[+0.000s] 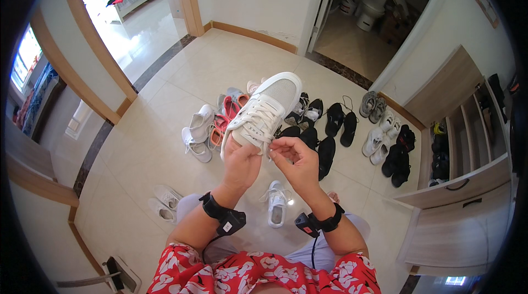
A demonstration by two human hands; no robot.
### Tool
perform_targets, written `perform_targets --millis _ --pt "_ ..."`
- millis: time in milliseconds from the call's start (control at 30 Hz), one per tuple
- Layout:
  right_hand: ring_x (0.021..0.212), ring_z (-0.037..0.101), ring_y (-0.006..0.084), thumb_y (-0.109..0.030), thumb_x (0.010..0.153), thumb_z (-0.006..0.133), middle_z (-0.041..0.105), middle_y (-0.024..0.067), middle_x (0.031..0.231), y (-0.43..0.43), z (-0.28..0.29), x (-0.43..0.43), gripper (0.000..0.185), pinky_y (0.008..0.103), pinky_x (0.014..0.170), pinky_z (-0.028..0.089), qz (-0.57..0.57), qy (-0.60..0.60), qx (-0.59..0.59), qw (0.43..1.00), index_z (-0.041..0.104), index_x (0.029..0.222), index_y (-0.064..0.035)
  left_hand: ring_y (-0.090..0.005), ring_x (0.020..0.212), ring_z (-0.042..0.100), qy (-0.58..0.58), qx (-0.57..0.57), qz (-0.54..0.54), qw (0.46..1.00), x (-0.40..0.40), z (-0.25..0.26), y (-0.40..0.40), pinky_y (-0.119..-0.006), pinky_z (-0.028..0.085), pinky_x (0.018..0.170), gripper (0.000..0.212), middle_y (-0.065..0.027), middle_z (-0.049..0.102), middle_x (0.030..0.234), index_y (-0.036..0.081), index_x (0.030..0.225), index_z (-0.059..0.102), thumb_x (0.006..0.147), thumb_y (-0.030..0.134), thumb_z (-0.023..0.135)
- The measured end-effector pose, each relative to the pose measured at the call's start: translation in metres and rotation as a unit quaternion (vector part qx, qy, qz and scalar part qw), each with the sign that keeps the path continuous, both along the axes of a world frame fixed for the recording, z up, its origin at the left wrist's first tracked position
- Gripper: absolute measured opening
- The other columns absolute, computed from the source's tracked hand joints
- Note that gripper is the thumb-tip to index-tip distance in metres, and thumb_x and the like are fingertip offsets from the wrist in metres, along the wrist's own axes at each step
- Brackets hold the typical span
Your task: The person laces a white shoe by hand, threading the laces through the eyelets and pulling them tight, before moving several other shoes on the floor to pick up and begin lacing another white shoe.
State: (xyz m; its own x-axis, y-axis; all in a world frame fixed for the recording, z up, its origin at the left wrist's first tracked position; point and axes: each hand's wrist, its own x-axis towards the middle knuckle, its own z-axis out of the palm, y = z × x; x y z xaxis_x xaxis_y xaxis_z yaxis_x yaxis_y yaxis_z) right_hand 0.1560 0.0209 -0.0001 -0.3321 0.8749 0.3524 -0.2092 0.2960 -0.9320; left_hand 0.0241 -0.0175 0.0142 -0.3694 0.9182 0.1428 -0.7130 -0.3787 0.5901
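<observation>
A white lace-up sneaker is held up before me, its toe pointing away and to the upper right. My left hand grips it at the heel end, thumb by the tongue and the other fingers hidden. At the shoe's right side, my right hand pinches the white shoelace between thumb and fingertips. The lace crosses the tongue in several rows. Below my hands, another white sneaker stands on the floor between my feet, its laces loose at the sides.
White sneakers and red shoes stand left of the held shoe. Black shoes and more pairs extend right toward an open shoe cabinet. A white pair lies by my left leg. A doorway shows a toilet.
</observation>
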Motion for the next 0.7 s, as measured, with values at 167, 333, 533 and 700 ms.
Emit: perform_targets --millis 167,333,533,700 --pt "0.08 0.067 0.0111 -0.001 0.081 0.074 0.07 0.0072 0.089 0.0 0.001 0.0 0.018 0.0252 0.073 0.055 -0.024 -0.041 0.011 0.999 0.067 0.097 0.0017 -0.0314 0.129 0.049 -0.042 -0.01 -0.045 0.998 -0.007 -0.006 0.003 -0.041 0.038 0.111 0.065 -0.0179 0.051 0.135 -0.007 0.134 0.04 0.069 -0.014 0.042" --pt "0.076 0.066 0.0105 -0.002 0.08 0.075 0.068 0.0066 0.088 0.002 0.002 0.001 0.016 0.0237 0.068 0.054 -0.038 -0.046 0.032 0.998 0.067 0.095 0.0005 -0.032 0.128 0.05 -0.061 -0.009 -0.088 0.994 -0.013 -0.011 0.007 -0.042 0.038 0.112 0.064 -0.0187 0.051 0.134 -0.009 0.134 0.041 0.07 -0.013 0.041" --pt "0.07 0.062 0.0088 -0.002 0.077 0.075 0.065 0.0039 0.084 0.014 0.009 0.011 0.015 0.0218 0.06 0.049 -0.075 -0.067 0.048 0.994 0.069 0.091 -0.0008 -0.0326 0.13 0.048 -0.084 -0.014 -0.08 0.993 -0.015 -0.006 0.006 -0.043 0.036 0.113 0.065 -0.0201 0.049 0.138 -0.009 0.135 0.04 0.07 -0.014 0.04" --pt "0.068 0.061 0.0106 -0.005 0.075 0.076 0.064 0.0046 0.082 0.009 0.017 0.012 0.013 0.0227 0.058 0.047 -0.039 -0.157 0.075 0.984 0.069 0.086 -0.001 -0.033 0.131 0.047 -0.091 -0.017 -0.068 0.993 -0.013 -0.001 0.004 -0.045 0.036 0.113 0.067 -0.0199 0.048 0.139 -0.009 0.136 0.038 0.07 -0.014 0.04"
